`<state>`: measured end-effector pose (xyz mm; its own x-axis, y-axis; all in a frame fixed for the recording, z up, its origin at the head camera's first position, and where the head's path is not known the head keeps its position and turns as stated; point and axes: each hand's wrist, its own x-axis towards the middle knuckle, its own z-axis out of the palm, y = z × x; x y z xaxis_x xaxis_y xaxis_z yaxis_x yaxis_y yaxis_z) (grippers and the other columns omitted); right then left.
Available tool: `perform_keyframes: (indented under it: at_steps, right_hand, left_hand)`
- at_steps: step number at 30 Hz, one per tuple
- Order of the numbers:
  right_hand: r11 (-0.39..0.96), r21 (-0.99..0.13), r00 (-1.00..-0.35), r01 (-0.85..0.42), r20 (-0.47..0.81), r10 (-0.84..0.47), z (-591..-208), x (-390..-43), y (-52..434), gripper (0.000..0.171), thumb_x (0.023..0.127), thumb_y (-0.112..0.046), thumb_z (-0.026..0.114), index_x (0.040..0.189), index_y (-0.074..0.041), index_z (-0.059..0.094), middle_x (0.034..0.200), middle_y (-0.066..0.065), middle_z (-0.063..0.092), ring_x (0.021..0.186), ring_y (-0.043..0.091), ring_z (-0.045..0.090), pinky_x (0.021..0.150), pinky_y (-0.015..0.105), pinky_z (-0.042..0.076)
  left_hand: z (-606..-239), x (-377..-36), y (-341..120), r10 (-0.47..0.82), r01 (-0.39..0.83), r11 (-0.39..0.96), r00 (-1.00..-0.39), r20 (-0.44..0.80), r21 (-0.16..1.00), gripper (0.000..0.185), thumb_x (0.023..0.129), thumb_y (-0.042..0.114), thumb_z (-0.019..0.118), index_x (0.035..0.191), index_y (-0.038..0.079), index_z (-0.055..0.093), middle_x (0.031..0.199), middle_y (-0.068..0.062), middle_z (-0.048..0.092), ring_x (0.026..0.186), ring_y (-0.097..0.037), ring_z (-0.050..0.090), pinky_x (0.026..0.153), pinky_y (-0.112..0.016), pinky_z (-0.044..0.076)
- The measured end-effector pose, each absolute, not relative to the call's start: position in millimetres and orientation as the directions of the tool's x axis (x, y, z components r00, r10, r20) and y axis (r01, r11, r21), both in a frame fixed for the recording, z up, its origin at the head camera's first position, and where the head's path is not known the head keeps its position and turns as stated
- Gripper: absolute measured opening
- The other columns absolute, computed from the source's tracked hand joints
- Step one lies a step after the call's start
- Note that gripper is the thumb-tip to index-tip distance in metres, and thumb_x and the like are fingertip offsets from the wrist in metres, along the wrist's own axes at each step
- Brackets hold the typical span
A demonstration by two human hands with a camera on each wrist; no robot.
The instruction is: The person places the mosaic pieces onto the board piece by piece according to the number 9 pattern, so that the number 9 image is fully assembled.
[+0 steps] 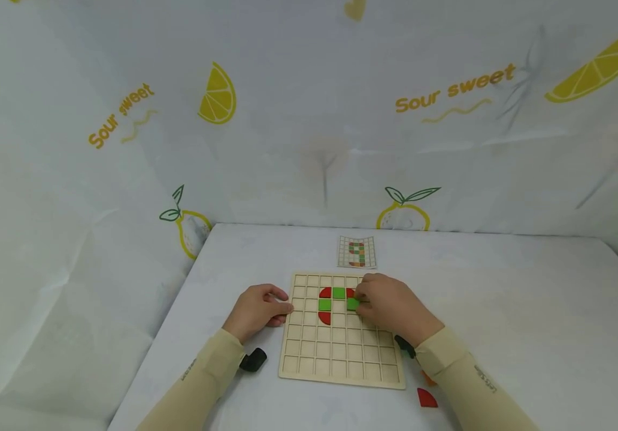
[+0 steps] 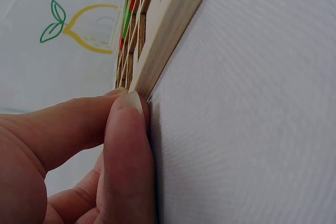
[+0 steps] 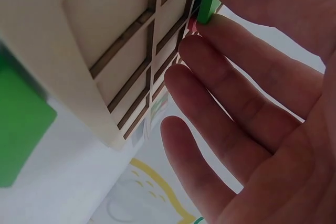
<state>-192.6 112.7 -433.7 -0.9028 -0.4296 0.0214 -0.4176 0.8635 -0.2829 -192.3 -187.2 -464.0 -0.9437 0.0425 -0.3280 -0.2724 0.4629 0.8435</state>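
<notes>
A square wooden grid board (image 1: 339, 351) lies on the table between both hands. My left hand (image 1: 257, 311) holds its left edge, thumb and index fingertip meeting there in the left wrist view. Between thumb and index finger, my right hand (image 1: 392, 305) pinches a green square tile (image 3: 208, 4) at the board's upper right cells. Its other fingers stretch out over the board. Set in the grid are red quarter-round tiles (image 1: 324, 318) and green square tiles (image 1: 338, 293), forming part of a ring. Another red tile (image 1: 350, 293) shows partly behind the right fingers.
Behind the board lies a small pattern card (image 1: 356, 252). Near the right forearm are a loose red quarter-round tile (image 1: 426, 398) and a partly hidden orange piece (image 1: 429, 378). The right wrist view shows a loose green piece (image 3: 23, 124) beside the board.
</notes>
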Motion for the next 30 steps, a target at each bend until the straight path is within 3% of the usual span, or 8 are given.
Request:
perform_keyframes:
  at_steps: [30]
  right_hand:
    - [0.868, -0.264, -0.902, -0.42, 0.017, -0.432, -434.0, -189.9, 111.2, 0.014, 0.089, -0.014, 0.084, 0.103, -0.012, 0.084, 0.097, -0.004, 0.072, 0.087, 0.011, 0.064, 0.078, 0.032, 0.06]
  left_hand:
    - [-463.7, -192.1, -187.2, 0.053, -0.264, 0.46, -0.945, -0.323, 0.848, 0.027, 0.092, 0.02, 0.087, 0.113, 0.009, 0.075, 0.089, -0.008, 0.073, 0.071, -0.014, 0.073, 0.069, -0.027, 0.066]
